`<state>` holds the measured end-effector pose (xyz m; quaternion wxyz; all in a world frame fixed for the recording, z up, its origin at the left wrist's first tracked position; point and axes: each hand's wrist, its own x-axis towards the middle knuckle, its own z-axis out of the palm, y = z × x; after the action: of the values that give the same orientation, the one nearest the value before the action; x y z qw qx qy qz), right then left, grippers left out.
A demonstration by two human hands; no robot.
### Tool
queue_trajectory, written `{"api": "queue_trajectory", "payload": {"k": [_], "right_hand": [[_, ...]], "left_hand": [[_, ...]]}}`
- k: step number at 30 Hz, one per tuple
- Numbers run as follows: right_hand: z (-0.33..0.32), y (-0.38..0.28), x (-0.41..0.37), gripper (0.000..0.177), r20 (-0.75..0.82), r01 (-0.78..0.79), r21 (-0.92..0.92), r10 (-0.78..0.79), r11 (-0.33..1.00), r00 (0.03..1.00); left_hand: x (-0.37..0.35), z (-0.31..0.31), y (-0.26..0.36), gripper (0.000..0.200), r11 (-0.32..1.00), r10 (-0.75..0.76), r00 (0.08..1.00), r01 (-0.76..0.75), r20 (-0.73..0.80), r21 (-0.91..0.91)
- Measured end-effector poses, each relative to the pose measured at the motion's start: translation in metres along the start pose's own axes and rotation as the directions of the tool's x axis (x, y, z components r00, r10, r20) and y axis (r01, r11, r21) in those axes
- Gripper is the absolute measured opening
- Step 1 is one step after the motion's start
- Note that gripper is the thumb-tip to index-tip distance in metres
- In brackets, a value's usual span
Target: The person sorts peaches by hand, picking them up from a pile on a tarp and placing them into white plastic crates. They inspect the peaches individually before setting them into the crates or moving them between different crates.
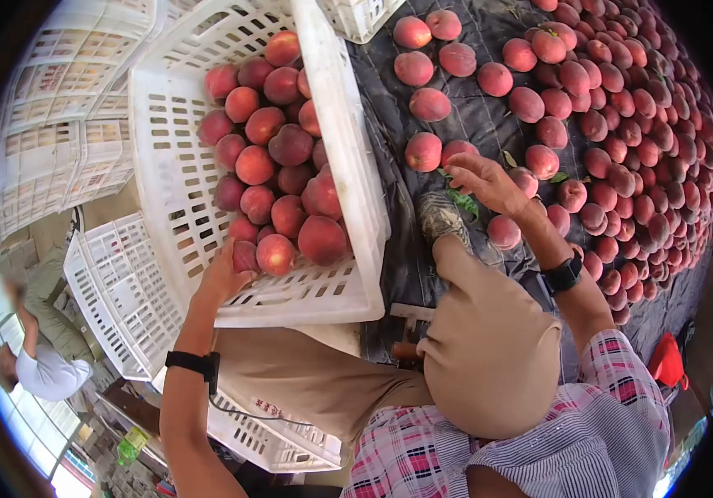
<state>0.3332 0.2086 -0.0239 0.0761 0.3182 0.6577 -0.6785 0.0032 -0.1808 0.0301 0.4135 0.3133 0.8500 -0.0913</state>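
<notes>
Inside the near side of a white plastic crate (296,311), my left hand (225,272) curls round a red peach (245,256) among a heap of red peaches (266,124). My right hand (489,184) is over the black sheet (466,108), its fingers apart and bent, beside a peach (459,152) that lies just past the fingertips. No peach shows in its grip. Another peach (523,181) lies partly behind that hand. A green leaf (462,202) is below the fingers.
A large pile of peaches (647,149) covers the right side. White crates (49,141) are stacked at the left, and another crate (120,290) stands below them. A co-worker (45,373) is at the lower left. My knee (489,357) is between my arms.
</notes>
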Motion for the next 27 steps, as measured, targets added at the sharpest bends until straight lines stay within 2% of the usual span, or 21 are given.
{"api": "queue_trajectory", "payload": {"k": [1, 2, 3, 5, 7, 8, 9, 10, 11, 12, 13, 14, 15, 17, 18, 20, 21, 22, 23, 25, 27], "right_hand": [[-0.001, 0.000, -0.001, 0.038, 0.003, 0.044, 0.050, -0.044, 0.998, 0.999], [-0.006, 0.019, 0.006, 0.035, -0.034, 0.101, -0.156, -0.108, 0.983, 0.994], [-0.009, 0.014, 0.008, 0.036, -0.086, 0.127, -0.275, -0.156, 0.953, 0.984], [-0.015, 0.011, 0.015, 0.033, -0.172, 0.126, -0.293, -0.181, 0.948, 0.968], [-0.021, 0.014, 0.026, 0.041, -0.201, 0.079, -0.503, -0.206, 0.860, 0.958], [-0.016, 0.019, 0.035, 0.041, -0.201, 0.075, -0.504, -0.201, 0.860, 0.959], [-0.010, 0.026, 0.044, 0.048, -0.206, 0.137, -0.649, -0.346, 0.748, 0.916], [-0.004, 0.030, 0.050, 0.056, -0.179, 0.182, -0.772, -0.483, 0.610, 0.857], [0.000, 0.032, 0.055, 0.056, -0.166, 0.197, -0.766, -0.483, 0.612, 0.860], [0.008, 0.032, 0.063, 0.065, -0.042, 0.202, -0.850, -0.446, 0.486, 0.894], [0.020, 0.031, 0.073, 0.074, 0.083, 0.232, -0.908, -0.394, 0.348, 0.915], [0.027, 0.035, 0.081, 0.082, 0.080, 0.197, -0.922, -0.335, 0.334, 0.939], [0.032, 0.044, 0.090, 0.083, 0.072, 0.186, -0.936, -0.352, 0.300, 0.933], [0.028, 0.045, 0.106, 0.081, 0.058, 0.187, -0.899, -0.316, 0.396, 0.947], [0.028, 0.043, 0.107, 0.079, -0.013, 0.135, -0.875, -0.302, 0.464, 0.953], [0.017, 0.030, 0.102, 0.077, -0.167, 0.083, -0.725, -0.291, 0.683, 0.942], [0.010, 0.009, 0.093, 0.077, -0.155, 0.092, -0.734, -0.298, 0.673, 0.942], [0.003, -0.015, 0.081, 0.078, -0.184, 0.161, -0.516, -0.293, 0.841, 0.938], [-0.001, -0.040, 0.065, 0.079, -0.209, 0.213, -0.250, -0.268, 0.945, 0.941], [-0.001, -0.106, 0.029, 0.081, -0.180, 0.243, -0.083, -0.254, 0.966, 0.950], [0.008, -0.158, 0.009, 0.081, -0.057, 0.452, -0.191, -0.470, 0.871, 0.881]], "left_hand": [[-0.004, -0.008, 0.012, 0.100, 0.999, -0.015, 0.999, 0.016, 0.031, -0.041], [-0.003, -0.008, 0.014, 0.101, 0.999, -0.036, 0.998, 0.037, 0.047, -0.033], [-0.002, -0.006, 0.013, 0.103, 0.997, -0.070, 0.996, 0.071, 0.060, -0.021], [-0.001, -0.001, 0.011, 0.104, 0.997, -0.082, 0.996, 0.082, 0.039, -0.004], [-0.007, -0.001, 0.005, 0.101, 1.000, -0.005, 1.000, 0.005, -0.006, -0.005], [-0.010, 0.000, 0.002, 0.097, 0.999, 0.050, 0.997, -0.051, -0.053, -0.004], [-0.014, -0.004, 0.006, 0.097, 0.999, 0.046, 0.998, -0.047, -0.048, -0.009], [-0.022, -0.011, 0.012, 0.094, 0.972, -0.044, 0.998, 0.031, -0.052, -0.233], [-0.030, -0.015, 0.014, 0.090, 0.890, -0.142, 0.989, 0.110, -0.040, -0.443], [-0.041, -0.015, 0.013, 0.078, 0.890, -0.102, 0.982, 0.019, -0.158, -0.455], [-0.051, -0.016, 0.019, 0.078, 0.889, -0.143, 0.977, 0.055, -0.160, -0.455], [-0.058, -0.019, 0.031, 0.073, 0.852, -0.122, 0.963, -0.022, -0.239, -0.524], [-0.068, -0.024, 0.037, 0.068, 0.812, -0.115, 0.940, -0.097, -0.321, -0.575], [-0.074, -0.017, 0.037, 0.059, 0.820, -0.133, 0.927, -0.096, -0.350, -0.564], [-0.079, -0.018, 0.038, 0.059, 0.822, -0.167, 0.922, -0.066, -0.349, -0.566], [-0.079, -0.021, 0.046, 0.055, 0.765, -0.117, 0.928, -0.142, -0.352, -0.628], [-0.079, -0.026, 0.052, 0.055, 0.757, -0.127, 0.925, -0.143, -0.357, -0.638], [-0.082, -0.033, 0.060, 0.053, 0.696, -0.111, 0.931, -0.177, -0.348, -0.695], [-0.086, -0.038, 0.067, 0.050, 0.633, -0.093, 0.938, -0.202, -0.333, -0.747], [-0.089, -0.053, 0.086, 0.048, 0.451, -0.031, 0.955, -0.249, -0.294, -0.857], [-0.092, -0.071, 0.112, 0.050, 0.220, 0.096, 0.965, -0.259, -0.244, -0.940]]}}
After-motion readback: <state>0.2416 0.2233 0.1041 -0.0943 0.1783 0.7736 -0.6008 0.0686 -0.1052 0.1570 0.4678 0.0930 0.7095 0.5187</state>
